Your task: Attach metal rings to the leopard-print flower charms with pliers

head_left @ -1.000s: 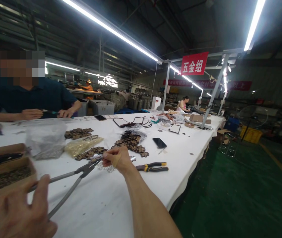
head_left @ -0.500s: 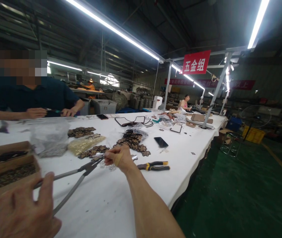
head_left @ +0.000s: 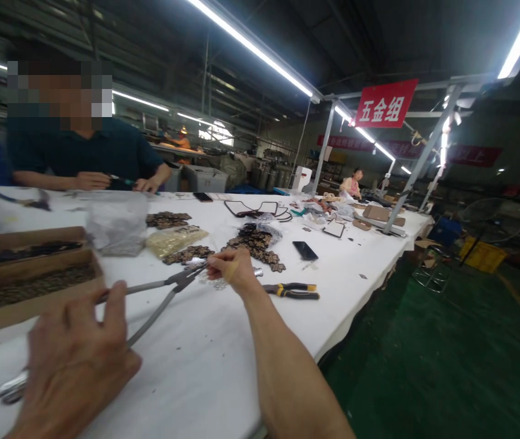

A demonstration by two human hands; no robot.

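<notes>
My left hand (head_left: 83, 350) is closed around the grey handles of long-handled pliers (head_left: 178, 282), whose handles are spread apart. The jaws reach to the fingertips of my right hand (head_left: 236, 268), which are pinched together at the tips. Whatever is between those fingers is too small or hidden to make out. Under the right wrist lie small silvery pieces (head_left: 217, 284). Behind it is a heap of dark, gold-patterned flower-shaped pieces (head_left: 260, 250). Right of the wrist rests a second pair of pliers (head_left: 294, 290) with yellow and black handles.
Open cardboard boxes (head_left: 35, 317) of small parts stand at the left, beside a clear plastic bag (head_left: 117, 222). A yellowish bag (head_left: 175, 241) and a phone (head_left: 305, 250) lie farther on. Across the white table (head_left: 209, 378), a co-worker (head_left: 90, 152) handles a tool.
The camera view has turned, so most things sit farther right and slightly higher. Both hands keep their hold at the pliers. A shiny metal object now shows beside my left wrist.
</notes>
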